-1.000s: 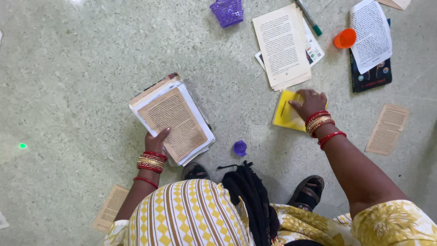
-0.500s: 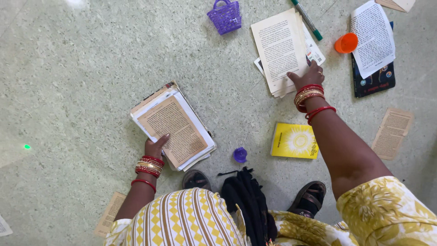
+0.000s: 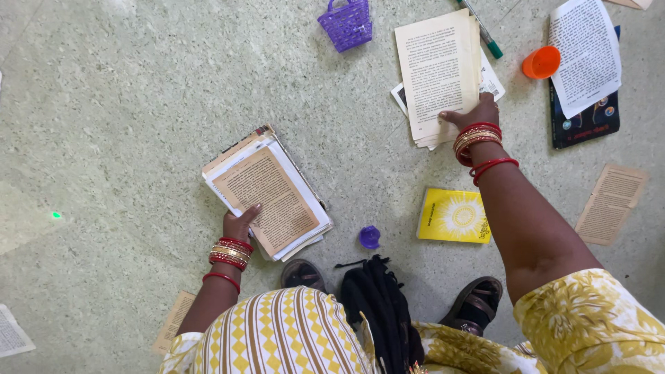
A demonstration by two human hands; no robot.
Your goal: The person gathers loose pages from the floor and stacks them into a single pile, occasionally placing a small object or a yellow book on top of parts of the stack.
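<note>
Having left the yellow booklet, the right hand is now pinching loose pages; the left hand is gripping a book stack.

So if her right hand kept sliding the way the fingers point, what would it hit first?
The right hand already rests on the loose pages and points up the floor. Straight on, it would likely cross those pages and meet the green-tipped pen beyond them, though the exact line is hard to judge.

A thick stack of worn books and loose printed pages, a browned page on top, lies tilted on the floor. Farther right, a fanned pile of cream printed sheets lies flat, its lower edge gripped.
</note>
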